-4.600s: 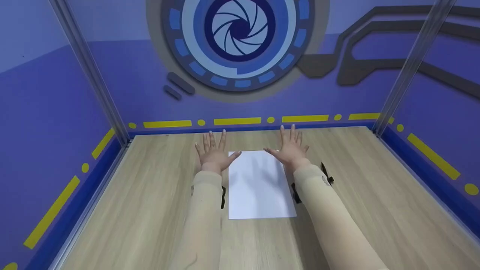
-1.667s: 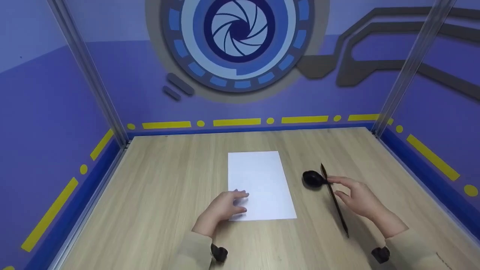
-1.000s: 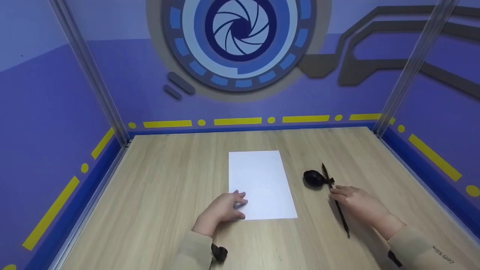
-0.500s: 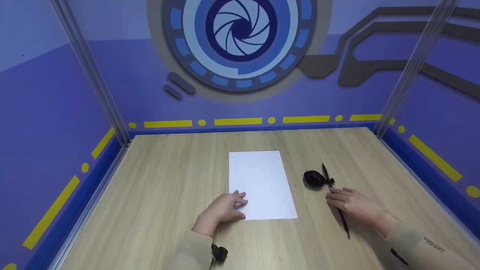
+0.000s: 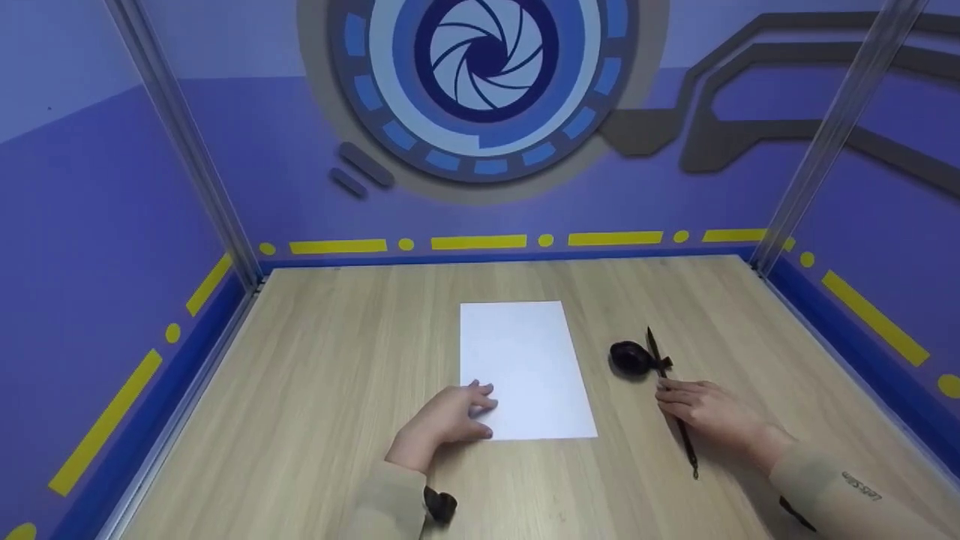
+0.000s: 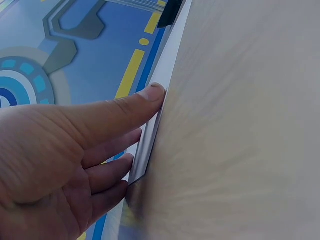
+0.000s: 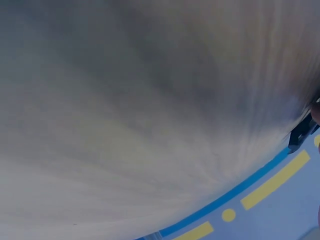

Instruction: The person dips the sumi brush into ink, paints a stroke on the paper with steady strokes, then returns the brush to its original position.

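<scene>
My left hand (image 5: 442,416) rests at the lower left corner of a white sheet of paper (image 5: 529,349), fingers and thumb loosely bent and apart. The left wrist view shows its thumb right at the edge of the paper (image 6: 172,57), the fingers beyond. My right hand (image 5: 720,414) reaches over a thin black brush (image 5: 685,444) from the right, fingertips around the handle's middle, thumb hidden beneath. The brush slants, its pointed tip away from me, and crosses the short handle of a small round black dish (image 5: 631,359). Only a bit of finger (image 7: 316,112) shows in the right wrist view.
Everything lies on a light wooden tabletop (image 5: 337,360). A patterned purple-blue wall (image 5: 270,165) closes off the back, with side walls left and right and metal posts (image 5: 810,142) in the back corners.
From palms raised over the table, my left hand has come down onto the paper and my right onto the brush. Over the last second both hands have stayed almost still.
</scene>
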A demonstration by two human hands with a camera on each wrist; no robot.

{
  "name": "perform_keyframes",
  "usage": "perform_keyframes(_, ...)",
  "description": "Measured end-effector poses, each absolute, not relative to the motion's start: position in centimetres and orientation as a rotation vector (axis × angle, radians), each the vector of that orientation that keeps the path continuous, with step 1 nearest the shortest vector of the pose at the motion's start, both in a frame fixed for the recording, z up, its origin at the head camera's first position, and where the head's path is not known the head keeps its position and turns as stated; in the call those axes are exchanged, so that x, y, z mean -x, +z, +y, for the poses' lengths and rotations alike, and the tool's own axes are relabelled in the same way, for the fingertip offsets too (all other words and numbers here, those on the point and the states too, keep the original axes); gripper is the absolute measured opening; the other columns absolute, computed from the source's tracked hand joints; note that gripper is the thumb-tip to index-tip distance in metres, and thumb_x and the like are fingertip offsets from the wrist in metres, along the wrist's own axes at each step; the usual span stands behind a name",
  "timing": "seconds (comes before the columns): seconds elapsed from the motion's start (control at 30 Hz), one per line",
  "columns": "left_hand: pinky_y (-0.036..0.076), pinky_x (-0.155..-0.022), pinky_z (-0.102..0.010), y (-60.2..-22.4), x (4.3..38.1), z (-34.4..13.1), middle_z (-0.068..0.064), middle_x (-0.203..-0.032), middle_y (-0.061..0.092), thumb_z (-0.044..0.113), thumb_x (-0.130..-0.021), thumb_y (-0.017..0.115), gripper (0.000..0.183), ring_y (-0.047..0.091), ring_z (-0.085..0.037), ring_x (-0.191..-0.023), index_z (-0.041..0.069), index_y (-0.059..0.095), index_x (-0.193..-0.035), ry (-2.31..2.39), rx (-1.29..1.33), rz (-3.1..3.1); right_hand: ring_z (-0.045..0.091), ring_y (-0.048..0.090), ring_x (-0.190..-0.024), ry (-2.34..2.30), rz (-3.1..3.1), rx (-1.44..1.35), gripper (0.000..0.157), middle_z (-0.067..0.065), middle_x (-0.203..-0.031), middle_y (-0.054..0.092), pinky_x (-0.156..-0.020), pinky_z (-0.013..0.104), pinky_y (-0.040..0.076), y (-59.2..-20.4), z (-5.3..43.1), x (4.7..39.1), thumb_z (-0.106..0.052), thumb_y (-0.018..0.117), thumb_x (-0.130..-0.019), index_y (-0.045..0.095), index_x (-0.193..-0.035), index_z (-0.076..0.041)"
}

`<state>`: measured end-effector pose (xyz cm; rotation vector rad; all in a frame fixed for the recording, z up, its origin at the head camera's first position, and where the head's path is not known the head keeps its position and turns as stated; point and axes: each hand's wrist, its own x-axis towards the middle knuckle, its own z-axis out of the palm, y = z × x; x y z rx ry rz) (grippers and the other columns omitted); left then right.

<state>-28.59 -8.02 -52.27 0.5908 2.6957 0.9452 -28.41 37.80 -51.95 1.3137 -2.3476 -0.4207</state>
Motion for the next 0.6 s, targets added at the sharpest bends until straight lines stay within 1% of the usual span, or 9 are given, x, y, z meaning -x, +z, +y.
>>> perform_keyframes(0.13, 0.032, -0.127, -0.048, -52.3, 28.7, -8.0, -0.005, -0.157, 0.053, 0.014, -0.085, 0.083, 0.047, 0.039, -0.029, -0.153, 0.008, 0.071, -0.130, 0.941, -0.612, 2.698, 0.023, 0.071, -0.112, -0.409, -2.241, -1.333, 0.042, 0.009, -0.123, 0.074, -0.088, 0.038, 0.059, -52.2, 38.2, 28.7, -0.003, 0.070, -0.076, 0.073, -0.117, -0.007)
perform_keyframes(0.2, 0.033, -0.127, -0.048, -52.2, 28.7, -8.0, -0.005, -0.156, 0.054, 0.014, -0.084, 0.083, 0.047, 0.040, -0.030, -0.153, 0.007, 0.071, -0.129, 0.932, -0.632, 2.707, 0.024, 0.071, -0.109, -0.384, -2.168, -1.340, 0.039, 0.010, -0.121, 0.075, -0.087, 0.036, 0.058, -52.4, 38.4, 28.8, -0.003, 0.065, -0.077, 0.074, -0.115, -0.008)
perform_keyframes(0.3, 0.035, -0.126, -0.048, -52.2, 28.8, -8.1, -0.006, -0.155, 0.055, 0.013, -0.083, 0.084, 0.048, 0.041, -0.031, -0.152, 0.006, 0.072, -0.128, 0.929, -0.649, 2.713, 0.025, 0.073, -0.105, -0.310, -2.059, -1.347, 0.034, 0.011, -0.117, 0.076, -0.085, 0.036, 0.057, -52.5, 38.4, 29.2, -0.005, 0.054, -0.084, 0.075, -0.110, -0.007)
perform_keyframes(0.4, 0.034, -0.126, -0.048, -52.2, 28.7, -8.0, -0.005, -0.155, 0.054, 0.014, -0.084, 0.083, 0.047, 0.040, -0.030, -0.153, 0.006, 0.071, -0.129, 0.934, -0.631, 2.705, 0.024, 0.072, -0.104, -0.231, -1.988, -1.330, 0.035, 0.009, -0.113, 0.077, -0.084, 0.035, 0.056, -52.6, 38.4, 29.5, -0.006, 0.042, -0.097, 0.076, -0.106, -0.006)
perform_keyframes(0.47, 0.033, -0.126, -0.047, -52.2, 28.7, -8.0, -0.005, -0.156, 0.054, 0.014, -0.084, 0.083, 0.047, 0.040, -0.030, -0.152, 0.007, 0.071, -0.129, 0.934, -0.624, 2.706, 0.018, 0.067, -0.121, -0.170, -1.971, -1.312, 0.036, 0.009, -0.112, 0.077, -0.090, 0.032, 0.053, -52.5, 38.3, 29.7, -0.007, 0.039, -0.100, 0.075, -0.105, -0.006)
perform_keyframes(0.5, 0.033, -0.127, -0.047, -52.2, 28.7, -8.0, -0.005, -0.156, 0.054, 0.013, -0.084, 0.083, 0.047, 0.040, -0.030, -0.152, 0.007, 0.071, -0.129, 0.934, -0.621, 2.706, 0.014, 0.063, -0.130, -0.140, -1.967, -1.301, 0.039, 0.008, -0.113, 0.077, -0.097, 0.029, 0.052, -52.4, 38.3, 29.8, -0.008, 0.036, -0.104, 0.075, -0.105, -0.006)
perform_keyframes(0.53, 0.033, -0.127, -0.047, -52.2, 28.7, -8.0, -0.005, -0.156, 0.053, 0.013, -0.084, 0.083, 0.047, 0.040, -0.030, -0.152, 0.007, 0.071, -0.129, 0.933, -0.617, 2.706, 0.010, 0.054, -0.140, -0.114, -1.973, -1.292, 0.042, 0.007, -0.118, 0.076, -0.106, 0.025, 0.048, -52.2, 38.3, 29.8, -0.009, 0.032, -0.108, 0.074, -0.106, -0.005)
perform_keyframes(0.57, 0.033, -0.127, -0.047, -52.3, 28.7, -8.0, -0.005, -0.156, 0.053, 0.013, -0.084, 0.083, 0.047, 0.041, -0.030, -0.152, 0.007, 0.071, -0.129, 0.936, -0.614, 2.706, 0.007, 0.045, -0.147, -0.082, -1.978, -1.287, 0.043, 0.006, -0.124, 0.074, -0.113, 0.022, 0.043, -52.0, 38.2, 29.9, -0.010, 0.031, -0.109, 0.073, -0.107, -0.004)
perform_keyframes(0.6, 0.033, -0.127, -0.047, -52.3, 28.6, -8.0, -0.005, -0.156, 0.053, 0.013, -0.084, 0.083, 0.047, 0.041, -0.030, -0.152, 0.008, 0.071, -0.129, 0.937, -0.610, 2.706, 0.004, 0.036, -0.152, -0.065, -1.973, -1.276, 0.046, 0.006, -0.127, 0.072, -0.119, 0.019, 0.036, -51.6, 38.0, 29.9, -0.011, 0.029, -0.111, 0.074, -0.108, -0.003)
